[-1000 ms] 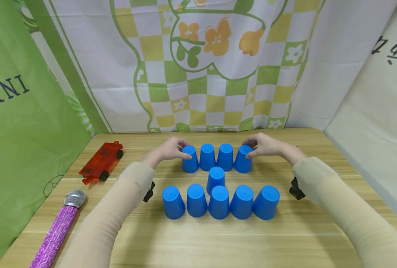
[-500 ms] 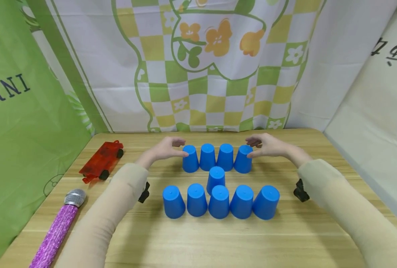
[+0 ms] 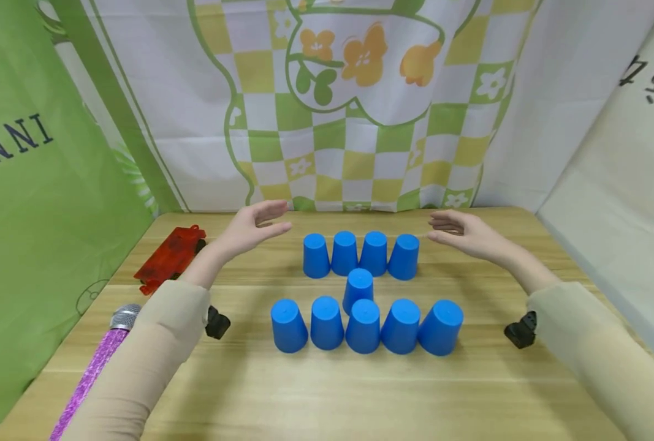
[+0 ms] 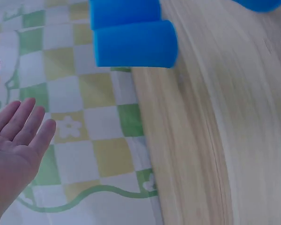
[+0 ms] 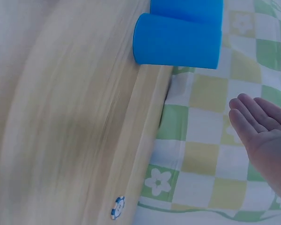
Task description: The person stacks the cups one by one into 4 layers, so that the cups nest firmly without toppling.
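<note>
Upside-down blue cups stand on the wooden table (image 3: 360, 398). A far row of several cups (image 3: 360, 254) sits behind one single cup (image 3: 358, 289), and a near row of several cups (image 3: 365, 326) stands in front. My left hand (image 3: 249, 226) hovers open to the left of the far row, fingers straight, touching nothing. My right hand (image 3: 461, 233) hovers open to the right of that row, also apart from it. The left wrist view shows the open left palm (image 4: 11, 154) and an end cup (image 4: 133, 43). The right wrist view shows the open right palm (image 5: 264, 136) and an end cup (image 5: 178, 40).
A red toy car (image 3: 169, 257) lies at the table's far left. A purple glitter microphone (image 3: 97, 361) lies at the near left edge. Checked and green cloth backdrops (image 3: 349, 104) close the table on three sides. A small blue-and-white chip (image 5: 116, 207) lies near the table's far edge.
Both hands let go of the far row's end cups and moved outward and up, opening flat. The cups stayed in place.
</note>
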### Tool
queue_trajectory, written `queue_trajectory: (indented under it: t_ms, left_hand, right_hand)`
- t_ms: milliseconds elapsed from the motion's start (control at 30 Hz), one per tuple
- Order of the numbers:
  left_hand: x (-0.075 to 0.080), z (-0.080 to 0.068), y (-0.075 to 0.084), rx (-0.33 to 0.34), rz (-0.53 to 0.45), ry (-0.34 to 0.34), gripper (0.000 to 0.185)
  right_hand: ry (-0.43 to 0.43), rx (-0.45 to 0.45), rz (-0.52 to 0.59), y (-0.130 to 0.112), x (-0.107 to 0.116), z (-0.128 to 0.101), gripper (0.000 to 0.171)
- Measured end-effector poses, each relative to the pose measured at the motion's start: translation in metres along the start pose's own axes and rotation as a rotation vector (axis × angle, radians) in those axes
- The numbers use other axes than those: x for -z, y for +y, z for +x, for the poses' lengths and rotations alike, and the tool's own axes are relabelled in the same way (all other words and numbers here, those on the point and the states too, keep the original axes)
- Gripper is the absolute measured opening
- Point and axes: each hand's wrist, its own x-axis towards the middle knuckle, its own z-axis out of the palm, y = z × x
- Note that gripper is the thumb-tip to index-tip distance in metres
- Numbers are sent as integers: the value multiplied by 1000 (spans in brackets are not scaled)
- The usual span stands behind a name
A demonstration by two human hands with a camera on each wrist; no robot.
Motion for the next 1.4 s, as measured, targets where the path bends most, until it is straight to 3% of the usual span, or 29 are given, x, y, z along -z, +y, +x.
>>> queue_trajectory:
  t_ms: [267, 533, 767, 1033, 1200, 1400]
  left_hand:
    - [4, -34, 5, -30, -62, 44, 60]
    - [-9, -60, 6, 20, -28, 68, 60]
    - [-17, -86, 5, 42, 64, 67, 64]
    - [-31, -108, 0, 82, 21, 82, 65]
    - [-40, -112, -4, 107, 3, 82, 64]
    - [-48, -116, -11, 123, -23, 79, 62]
  right_hand:
    - [36, -17, 42, 3, 1, -27, 60]
    - [74, -58, 34, 9, -12, -59, 56]
    - [130, -83, 39, 4, -24, -81, 53]
    - [103, -111, 76, 3, -40, -97, 55]
    - [103, -67, 108, 1, -46, -104, 53]
    - [90, 64, 178, 8, -56, -105, 55]
